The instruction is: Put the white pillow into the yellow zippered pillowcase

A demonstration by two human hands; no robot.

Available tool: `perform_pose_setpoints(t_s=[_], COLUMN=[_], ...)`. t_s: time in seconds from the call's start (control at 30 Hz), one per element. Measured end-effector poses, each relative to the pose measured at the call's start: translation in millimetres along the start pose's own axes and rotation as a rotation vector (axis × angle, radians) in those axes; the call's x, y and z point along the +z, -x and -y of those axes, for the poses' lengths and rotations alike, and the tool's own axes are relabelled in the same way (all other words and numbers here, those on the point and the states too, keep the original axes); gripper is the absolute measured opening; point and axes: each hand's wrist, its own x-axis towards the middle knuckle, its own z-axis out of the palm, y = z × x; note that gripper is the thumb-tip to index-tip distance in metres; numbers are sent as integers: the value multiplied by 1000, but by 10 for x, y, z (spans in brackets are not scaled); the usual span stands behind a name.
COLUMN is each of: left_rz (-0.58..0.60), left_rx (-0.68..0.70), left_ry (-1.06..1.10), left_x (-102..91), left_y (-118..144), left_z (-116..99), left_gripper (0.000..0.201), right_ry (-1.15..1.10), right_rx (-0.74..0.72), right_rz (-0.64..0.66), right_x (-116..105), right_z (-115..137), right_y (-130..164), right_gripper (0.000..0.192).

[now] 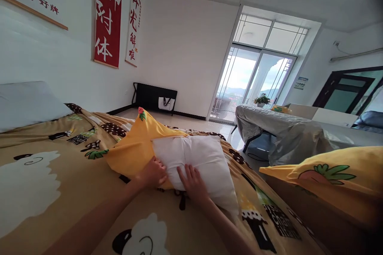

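A white pillow point(206, 155) lies on the bed, its left end inside a yellow pillowcase point(131, 149) with a carrot print at the far corner. My left hand point(152, 173) has its fingers curled closed over the edge of the case's opening, where the yellow cloth meets the pillow. Flat on the white pillow rests my right hand point(194, 185), open, fingers stretched forward and slightly apart. Whatever part of the pillow sits within the case is hidden by the cloth.
A sheep-patterned tan blanket point(80, 191) covers the bed. Another yellow pillow point(338, 179) is at the right, and a pale pillow point(30, 103) lies far left. Beyond the bed stand a plastic-covered table point(263, 119) and a black folded frame point(149, 97) by the wall.
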Motion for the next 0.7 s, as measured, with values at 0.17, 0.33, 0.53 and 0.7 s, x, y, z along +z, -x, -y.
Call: perform_pose_setpoints(t_s=[0.17,0.33,0.53,0.7], left_rz=[23,-212,-352,-177], left_rx=[63,-53,-186,-198], left_ry=[56,144,248,204], left_x=[-160,-745,-1325,-1099], left_y=[-79,-204,-251,-265], left_z=[-300,-281,-182,-382], left_gripper=[13,30,44,41], right_ry=[-125,-255,-472,-697], right_rx=[-57,-139,-153,-79], right_rz=[217,169,238,221], right_x=[-338,-1083,-1342,-914], right_z=[-174,-465,-349,134], right_y=[-518,-1094,-1307,-981], right_gripper=[31,30,26,28])
